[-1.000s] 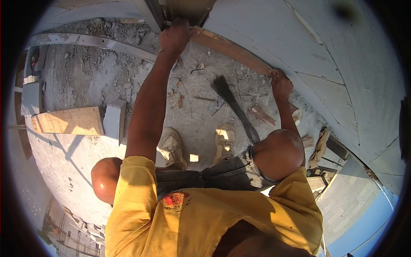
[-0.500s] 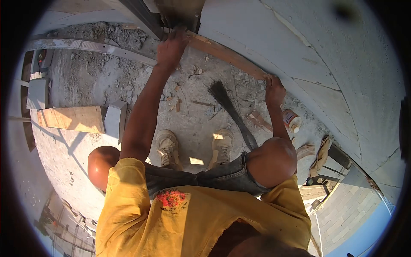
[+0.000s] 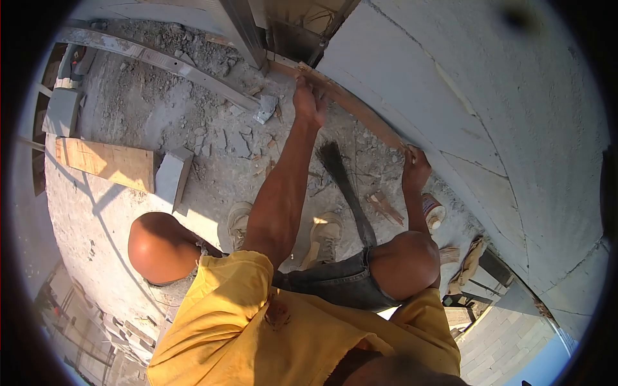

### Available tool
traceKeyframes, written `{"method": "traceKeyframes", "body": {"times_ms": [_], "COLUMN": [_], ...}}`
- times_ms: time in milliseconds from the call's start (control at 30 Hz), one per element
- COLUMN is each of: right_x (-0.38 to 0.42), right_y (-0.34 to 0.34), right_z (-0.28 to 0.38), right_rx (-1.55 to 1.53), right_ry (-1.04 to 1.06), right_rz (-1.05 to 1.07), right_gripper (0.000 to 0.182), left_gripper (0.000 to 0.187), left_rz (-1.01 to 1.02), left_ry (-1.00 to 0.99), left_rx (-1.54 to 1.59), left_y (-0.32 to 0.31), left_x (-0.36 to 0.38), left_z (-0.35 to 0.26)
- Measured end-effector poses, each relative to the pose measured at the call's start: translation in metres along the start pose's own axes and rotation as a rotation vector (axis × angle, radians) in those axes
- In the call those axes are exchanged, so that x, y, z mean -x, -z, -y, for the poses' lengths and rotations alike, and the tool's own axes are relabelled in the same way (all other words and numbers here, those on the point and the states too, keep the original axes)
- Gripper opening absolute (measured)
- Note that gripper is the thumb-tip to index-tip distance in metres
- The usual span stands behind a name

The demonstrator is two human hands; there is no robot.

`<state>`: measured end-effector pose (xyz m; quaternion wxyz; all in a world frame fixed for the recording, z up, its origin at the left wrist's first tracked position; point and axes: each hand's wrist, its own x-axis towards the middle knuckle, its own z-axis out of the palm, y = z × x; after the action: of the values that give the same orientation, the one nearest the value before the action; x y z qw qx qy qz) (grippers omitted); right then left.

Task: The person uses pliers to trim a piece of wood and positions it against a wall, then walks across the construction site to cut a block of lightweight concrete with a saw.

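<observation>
A long wooden board (image 3: 360,114) lies along the foot of the grey block wall. My left hand (image 3: 309,101) is at the board near its far end, close to the metal post, with its fingers curled against the edge. My right hand (image 3: 416,168) grips the board's near end at the right. Below the board, between my arms, a dark brush-like bundle (image 3: 346,186) lies on the ground with its bristles toward the wall. A labelled can (image 3: 433,211) rests just below my right hand.
The block wall (image 3: 476,128) curves along the right. A metal post (image 3: 241,32) stands at the top, and a metal bar (image 3: 161,63) lies across rubble at the upper left. A wooden plank (image 3: 106,166) and a grey block (image 3: 174,177) lie at the left.
My left hand has moved from the post's base along the board toward the right. The view has shifted, and a grey chunk by the metal bar's end now shows.
</observation>
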<state>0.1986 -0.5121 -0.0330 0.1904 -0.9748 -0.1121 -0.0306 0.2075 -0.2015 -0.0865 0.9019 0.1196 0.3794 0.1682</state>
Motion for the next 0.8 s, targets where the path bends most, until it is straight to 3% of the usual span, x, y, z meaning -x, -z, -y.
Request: {"method": "traceKeyframes", "body": {"times_ms": [133,233,333,433,567,600,733,800], "right_x": [0.009,0.01,0.033,0.089,0.2,0.232,0.307,0.314], "right_y": [-0.002,0.005,0.01,0.038,0.076,0.083,0.107,0.094], "right_z": [-0.005,-0.016,-0.035,-0.059,-0.11,-0.123,-0.11,-0.086], "right_rx": [-0.262,-0.36,-0.229,-0.215,-0.191,-0.314,-0.794,-0.661], "right_ry": [-0.115,-0.249,-0.269,-0.366,-0.685,-0.646,-1.247,-1.208], "right_rz": [-0.049,-0.087,-0.034,0.058,-0.042,-0.085,-0.108,0.023], "right_gripper": [0.018,0.019,0.022,0.025,0.02,0.025,0.039,0.04], "left_gripper": [0.059,0.041,0.043,0.058,0.063,0.064,0.073,0.076], "left_rz": [0.146,0.107,0.018,0.232,0.138,0.083,0.201,0.201], "left_ry": [0.127,0.156,0.202,0.198,0.106,0.118,0.177,0.198], "left_rx": [-0.066,-0.185,-0.239,-0.196,-0.293,-0.306,-0.368,-0.367], "left_y": [0.018,0.014,-0.012,0.012,-0.01,-0.019,0.01,0.014], "left_x": [-0.008,-0.003,0.014,-0.009,0.005,0.01,-0.032,-0.041], "left_z": [-0.012,-0.016,-0.021,-0.012,-0.014,-0.015,-0.018,-0.019]}}
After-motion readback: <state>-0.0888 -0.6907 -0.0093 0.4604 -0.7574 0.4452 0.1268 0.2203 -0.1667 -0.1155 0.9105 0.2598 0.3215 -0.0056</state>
